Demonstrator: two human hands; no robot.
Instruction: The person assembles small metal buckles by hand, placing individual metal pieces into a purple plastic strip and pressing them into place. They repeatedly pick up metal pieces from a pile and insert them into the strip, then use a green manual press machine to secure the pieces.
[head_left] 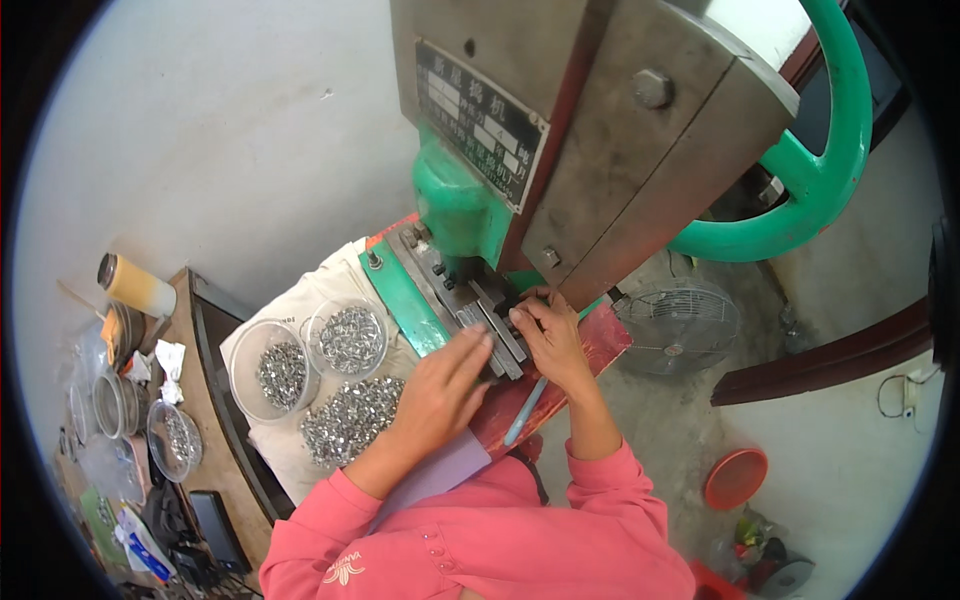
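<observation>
A steel die point(492, 332) with parallel bars sits on the bed of a green and grey press point(590, 150), below its ram. My left hand point(440, 390) reaches in from the left, fingers stretched out, their tips at the die's near left side. From the right comes my right hand point(552, 345), its thumb and fingers bent together at the die's right side. Whatever they pinch is too small or hidden to make out. Just left of my left hand lies a loose heap of small shiny metal parts point(350, 420) on a pale cloth point(285, 440).
Two clear round tubs point(240, 375) of metal parts stand behind the heap. A blue-handled tool point(525, 412) lies on the red bench edge point(595, 345). The press's green handwheel point(840, 120) is at upper right, a fan point(675, 325) below it. A cluttered wooden table point(215, 420) stands left.
</observation>
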